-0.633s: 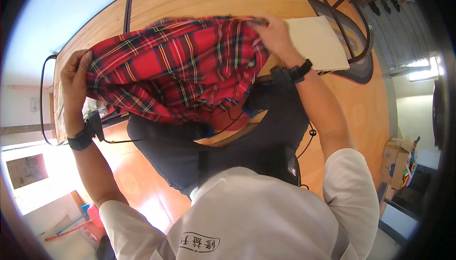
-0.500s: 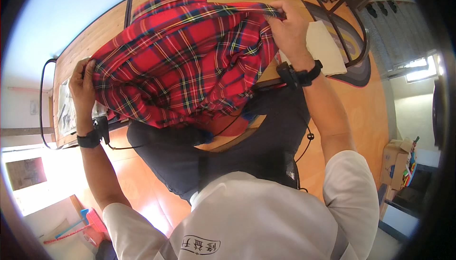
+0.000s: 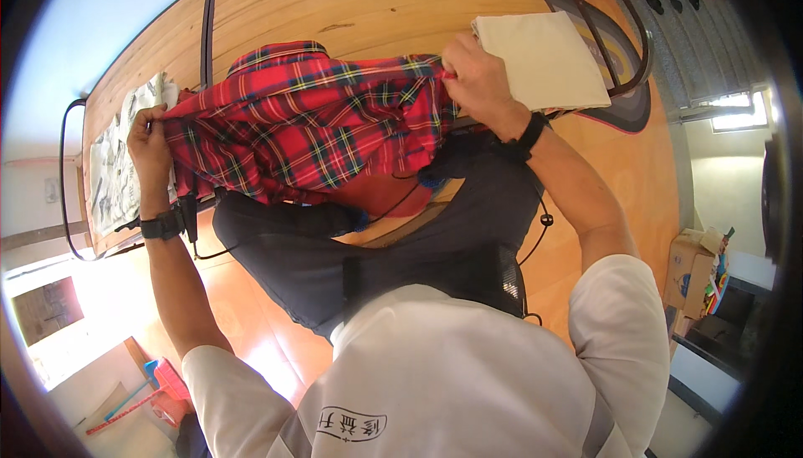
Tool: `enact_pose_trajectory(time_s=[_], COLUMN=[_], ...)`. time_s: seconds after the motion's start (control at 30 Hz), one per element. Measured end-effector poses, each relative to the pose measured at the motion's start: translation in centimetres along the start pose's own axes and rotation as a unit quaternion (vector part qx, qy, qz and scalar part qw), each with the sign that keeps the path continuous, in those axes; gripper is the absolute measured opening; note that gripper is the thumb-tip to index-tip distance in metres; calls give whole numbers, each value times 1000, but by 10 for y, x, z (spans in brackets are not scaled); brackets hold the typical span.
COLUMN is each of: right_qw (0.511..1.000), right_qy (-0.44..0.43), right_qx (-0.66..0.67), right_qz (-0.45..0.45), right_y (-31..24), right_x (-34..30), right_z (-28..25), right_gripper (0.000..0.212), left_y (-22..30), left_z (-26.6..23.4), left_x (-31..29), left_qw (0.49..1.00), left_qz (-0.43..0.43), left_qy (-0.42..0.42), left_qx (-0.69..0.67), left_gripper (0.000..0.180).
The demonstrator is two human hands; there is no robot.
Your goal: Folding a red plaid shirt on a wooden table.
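Observation:
A red plaid shirt (image 3: 309,119) with yellow, white and dark stripes is stretched between my two hands at the near edge of the wooden table (image 3: 368,6). Its collar lies toward the far side, and its lower part hangs over the edge above my lap. My left hand (image 3: 150,148) pinches the shirt's left end, fingers closed. At the right end my right hand (image 3: 477,73) is closed round a gathered bit of the cloth. Beside my right hand lies a folded cream cloth (image 3: 544,61). Folded pale patterned fabric (image 3: 113,165) lies next to my left hand.
Dark metal bars (image 3: 606,6) rise at the table's right end, above an oval mat (image 3: 627,111) on the floor. To the right stands an open cardboard box (image 3: 690,274). A red dustpan (image 3: 171,383) sits at lower left. Thin cables hang from both wrists.
Both hands, still gripping the shirt, have come nearer to me; the right also moved left. The shirt is lower and less spread, uncovering more table, the cream cloth and the patterned fabric.

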State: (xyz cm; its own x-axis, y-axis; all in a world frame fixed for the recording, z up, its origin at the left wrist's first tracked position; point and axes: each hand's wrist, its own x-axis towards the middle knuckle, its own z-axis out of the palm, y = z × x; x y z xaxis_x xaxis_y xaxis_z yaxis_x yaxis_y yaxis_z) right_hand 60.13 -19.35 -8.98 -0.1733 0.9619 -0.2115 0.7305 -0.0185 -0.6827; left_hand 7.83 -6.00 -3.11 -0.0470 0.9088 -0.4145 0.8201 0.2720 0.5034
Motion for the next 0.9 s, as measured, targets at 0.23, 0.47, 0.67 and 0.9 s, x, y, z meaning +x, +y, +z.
enact_pose_trajectory(time_s=[0.23,0.47,0.67,0.9], right_qw=[943,863,969,970], right_qy=[-293,-477,-196,-208], right_qx=[104,164,148,43], right_qz=[-117,-34,-7,-117], right_y=[-16,7,-8,-17], right_x=[-2,10,22,26], right_z=[25,54,53,88], right_gripper=[28,34,27,26], left_y=[9,2,3,-3], left_z=[8,11,11,11], left_x=[15,19,17,20], left_qw=[999,984,985,978], left_qz=[-8,-51,-40,-26], left_qy=[-20,-60,-71,-87], left_qx=[-48,-159,-150,-185], left_gripper=[11,13,14,9])
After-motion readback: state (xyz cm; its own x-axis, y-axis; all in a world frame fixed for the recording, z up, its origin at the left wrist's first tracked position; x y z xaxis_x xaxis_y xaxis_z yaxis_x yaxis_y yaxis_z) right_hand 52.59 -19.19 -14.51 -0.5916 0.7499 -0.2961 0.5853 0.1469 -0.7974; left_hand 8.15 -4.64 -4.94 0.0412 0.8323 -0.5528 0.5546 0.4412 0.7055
